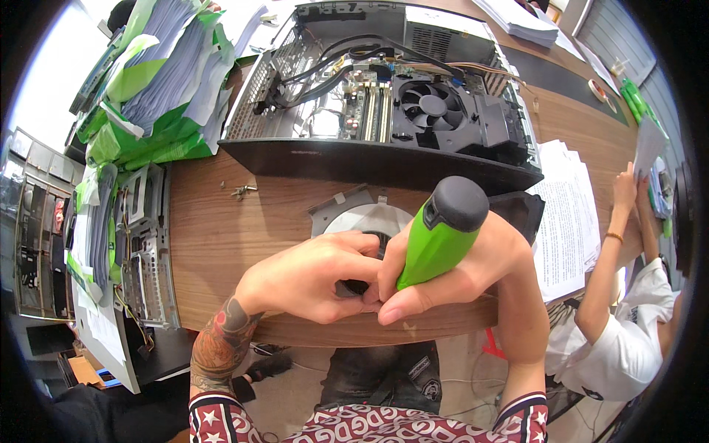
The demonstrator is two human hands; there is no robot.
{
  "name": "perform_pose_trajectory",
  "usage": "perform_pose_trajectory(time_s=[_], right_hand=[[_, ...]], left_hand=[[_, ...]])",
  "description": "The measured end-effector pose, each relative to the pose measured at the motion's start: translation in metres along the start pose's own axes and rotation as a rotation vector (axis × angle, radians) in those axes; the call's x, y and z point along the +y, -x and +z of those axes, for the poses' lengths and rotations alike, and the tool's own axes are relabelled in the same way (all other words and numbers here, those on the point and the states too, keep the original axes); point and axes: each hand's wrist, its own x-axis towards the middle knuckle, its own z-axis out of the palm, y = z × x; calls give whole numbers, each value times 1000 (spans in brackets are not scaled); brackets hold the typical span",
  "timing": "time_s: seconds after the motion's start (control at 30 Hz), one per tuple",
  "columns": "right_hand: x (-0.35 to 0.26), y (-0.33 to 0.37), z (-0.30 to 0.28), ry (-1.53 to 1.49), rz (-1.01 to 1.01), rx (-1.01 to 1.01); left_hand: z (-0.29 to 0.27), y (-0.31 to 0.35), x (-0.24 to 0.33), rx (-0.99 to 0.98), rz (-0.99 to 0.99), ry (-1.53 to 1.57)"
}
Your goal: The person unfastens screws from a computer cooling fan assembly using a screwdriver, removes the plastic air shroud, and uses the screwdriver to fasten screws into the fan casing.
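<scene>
My right hand [473, 273] is wrapped round the green handle of a screwdriver [443, 236] with a black cap. Its tip is hidden below my fingers. Close against it, my left hand [317, 277] has its fingers curled and pressed together over a dark part. What exactly they grip is covered. Under and behind both hands lies a flat metal part with a round, pale top [367, 218] and a grey bracket edge. Beyond it stands an opened desktop computer case [384, 159], with a black fan [432, 107], memory modules and cables showing inside.
A few small screws [244, 192] lie on the wooden table [214, 229]. Green-wrapped paper stacks [159, 88] and a metal chassis piece [148, 244] line the left. Printed sheets [565, 221] are at the right, where another person in a white shirt [620, 325] holds papers.
</scene>
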Motion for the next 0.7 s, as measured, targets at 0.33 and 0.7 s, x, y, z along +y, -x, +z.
perform_pose_trajectory(time_s=[0.33, 0.7], right_hand=[[-3, 0, -4, -4, -13, 21], [-7, -2, -12, 19, 93, -5]], left_hand=[[0, -2, 1, -3, -8, 38], [-3, -8, 5, 5, 3, 22]])
